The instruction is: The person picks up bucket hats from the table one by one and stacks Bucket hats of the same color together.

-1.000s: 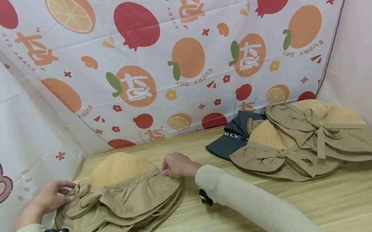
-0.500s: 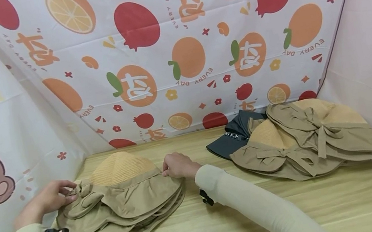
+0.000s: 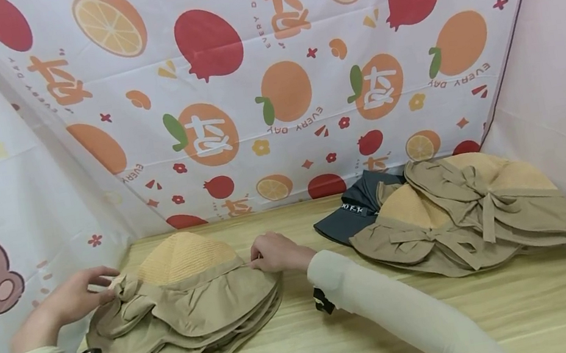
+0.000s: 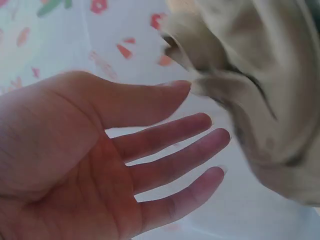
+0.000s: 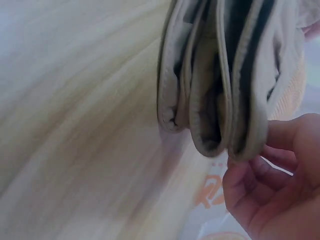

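A stack of straw-crowned sun hats (image 3: 209, 305) with khaki cloth brims lies at the left of the table, one hat on another. My left hand (image 3: 76, 295) is at the stack's left side, beside the bow on the top hat. In the left wrist view its fingers (image 4: 175, 160) are spread and fairly straight, and the thumb tip is at the cloth's edge; whether it touches cannot be told. My right hand (image 3: 279, 252) pinches the brim's right edge. In the right wrist view the thumb and curled fingers hold the top hat's brim (image 5: 255, 115), above several folded layers.
At the right of the wooden table (image 3: 310, 345) lie more khaki sun hats (image 3: 493, 205), overlapping. Behind their left end is a dark cap (image 3: 349, 209) with white lettering. Printed cloth walls (image 3: 280, 158) enclose the back and sides.
My left hand has loosened at the bow and shifted slightly left and up. The right hand has moved a little to the right, still at the brim. The stack stays nearly in place.
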`<state>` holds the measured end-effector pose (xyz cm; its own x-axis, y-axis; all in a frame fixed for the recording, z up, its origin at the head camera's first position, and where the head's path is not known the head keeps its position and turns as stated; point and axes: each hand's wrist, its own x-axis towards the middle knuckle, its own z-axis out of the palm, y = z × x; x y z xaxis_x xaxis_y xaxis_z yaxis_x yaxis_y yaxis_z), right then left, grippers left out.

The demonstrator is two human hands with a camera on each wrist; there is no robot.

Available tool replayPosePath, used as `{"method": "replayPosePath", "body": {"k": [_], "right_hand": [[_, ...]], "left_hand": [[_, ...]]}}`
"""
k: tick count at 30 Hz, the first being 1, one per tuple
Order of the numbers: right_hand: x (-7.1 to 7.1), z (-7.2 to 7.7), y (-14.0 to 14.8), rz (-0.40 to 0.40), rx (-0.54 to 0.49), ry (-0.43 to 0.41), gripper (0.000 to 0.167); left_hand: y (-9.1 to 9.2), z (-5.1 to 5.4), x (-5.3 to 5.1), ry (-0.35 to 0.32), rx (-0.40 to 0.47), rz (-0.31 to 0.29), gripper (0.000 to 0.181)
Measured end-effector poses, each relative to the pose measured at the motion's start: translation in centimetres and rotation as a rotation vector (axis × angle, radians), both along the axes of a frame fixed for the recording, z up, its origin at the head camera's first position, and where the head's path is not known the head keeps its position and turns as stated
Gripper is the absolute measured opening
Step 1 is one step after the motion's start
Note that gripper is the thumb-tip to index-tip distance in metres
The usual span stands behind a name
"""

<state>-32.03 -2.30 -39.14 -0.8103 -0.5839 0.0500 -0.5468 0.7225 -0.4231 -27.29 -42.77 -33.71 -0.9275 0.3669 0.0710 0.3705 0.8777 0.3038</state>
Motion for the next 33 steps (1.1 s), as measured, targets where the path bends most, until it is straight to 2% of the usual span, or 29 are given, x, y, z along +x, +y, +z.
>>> {"method": "replayPosePath", "body": {"k": [3,7,11,14,21,24,29,33], "right_hand": [[0.0,0.4,1.0,0.002,-0.009,-0.005,0.017],[0.3,1.5,2.7,0.004,-0.004,-0.015,0.018],[0.7,2.8,4.7,0.012,0.009,-0.03,0.021],[0.9,3.5,6.3,0.012,0.03,-0.012,0.02],[2.1,5.4,10.2,-0.055,0.012,0.012,0.018],[2.4,5.9,12.2,-0.096,0.024,0.014,0.022],[2.3,6.6,16.4,-0.206,0.057,0.009,0.026],[2.3,6.8,19.9,-0.277,0.068,0.028,0.024]], "left_hand": [[2.0,1.2,0.4,0.003,0.029,-0.023,0.035],[5.7,3.2,1.4,-0.001,0.034,-0.054,0.039],[9.6,4.8,2.6,0.04,0.011,-0.105,0.042],[12.4,5.4,3.4,0.075,0.011,-0.148,0.044],[17.6,5.7,4.9,0.16,0.007,-0.244,0.046],[19.6,5.7,5.4,0.162,-0.008,-0.277,0.046],[23.8,5.7,4.9,0.11,0.007,-0.348,0.047],[27.0,5.3,4.3,0.07,-0.014,-0.367,0.048]]}}
